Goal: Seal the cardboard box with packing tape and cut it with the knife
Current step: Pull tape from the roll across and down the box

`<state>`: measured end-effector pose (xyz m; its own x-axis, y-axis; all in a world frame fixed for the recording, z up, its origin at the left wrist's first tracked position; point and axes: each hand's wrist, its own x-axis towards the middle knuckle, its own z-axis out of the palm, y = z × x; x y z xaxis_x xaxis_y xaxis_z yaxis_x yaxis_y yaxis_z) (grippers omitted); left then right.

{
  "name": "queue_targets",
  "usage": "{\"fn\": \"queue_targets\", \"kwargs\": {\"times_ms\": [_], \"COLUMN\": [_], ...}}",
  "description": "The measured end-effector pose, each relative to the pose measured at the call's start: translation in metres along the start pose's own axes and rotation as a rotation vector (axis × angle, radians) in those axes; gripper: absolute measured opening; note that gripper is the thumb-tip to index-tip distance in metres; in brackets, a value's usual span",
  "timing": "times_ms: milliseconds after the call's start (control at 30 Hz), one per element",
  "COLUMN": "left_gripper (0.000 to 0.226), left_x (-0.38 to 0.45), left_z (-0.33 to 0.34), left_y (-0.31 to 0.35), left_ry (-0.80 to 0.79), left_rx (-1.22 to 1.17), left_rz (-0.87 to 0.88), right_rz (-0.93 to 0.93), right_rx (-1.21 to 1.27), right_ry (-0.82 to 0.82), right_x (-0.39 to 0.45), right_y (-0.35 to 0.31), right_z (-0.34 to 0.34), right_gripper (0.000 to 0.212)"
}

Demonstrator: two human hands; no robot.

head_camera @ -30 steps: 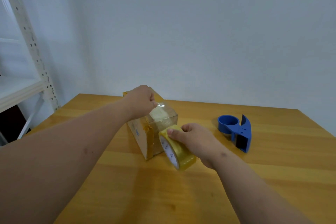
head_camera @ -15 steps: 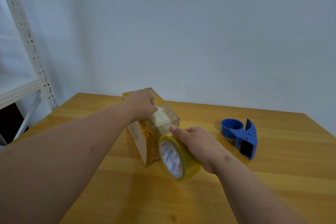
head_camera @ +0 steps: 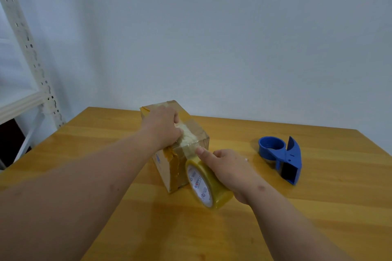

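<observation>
on the table [head_camera: 318, 207], the left hand [head_camera: 163, 129] presses tape flat on top of the box [head_camera: 169, 174] while, just right of the box, the right hand [head_camera: 227, 167] grips the roll [head_camera: 203, 184]; slack could wrinkle the strip, and no knife shows beside the blue dispenser [head_camera: 282, 157].

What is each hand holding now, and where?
Right hand: tape roll, by its outer rim. Left hand: presses tape onto the cardboard box top.
</observation>
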<state>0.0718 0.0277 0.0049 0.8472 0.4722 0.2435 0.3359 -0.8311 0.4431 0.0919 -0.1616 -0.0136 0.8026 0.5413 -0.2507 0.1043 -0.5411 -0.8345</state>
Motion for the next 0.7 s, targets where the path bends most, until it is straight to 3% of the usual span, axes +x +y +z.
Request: {"fn": "queue_targets", "kwargs": {"times_ms": [233, 367, 467, 700], "left_gripper": [0.020, 0.040, 0.062, 0.059], "left_x": [-0.021, -0.035, -0.043, -0.042], "left_z": [-0.001, -0.005, -0.002, -0.003], "left_y": [0.009, 0.005, -0.007, -0.012], "left_ry": [-0.065, -0.199, -0.359, -0.419], "left_rx": [0.351, 0.263, 0.377, 0.374], "left_rz": [0.304, 0.259, 0.261, 0.261], "right_rz": [0.023, 0.034, 0.008, -0.063], "right_rx": [0.108, 0.166, 0.264, 0.374], "right_ry": [-0.086, -0.091, -0.149, -0.222], "right_x": [-0.007, -0.007, -0.009, -0.018], "right_y": [0.006, 0.012, 0.014, 0.023], "right_z": [-0.001, -0.002, -0.002, 0.003], "right_gripper": [0.035, 0.028, 0.025, 0.023]}}
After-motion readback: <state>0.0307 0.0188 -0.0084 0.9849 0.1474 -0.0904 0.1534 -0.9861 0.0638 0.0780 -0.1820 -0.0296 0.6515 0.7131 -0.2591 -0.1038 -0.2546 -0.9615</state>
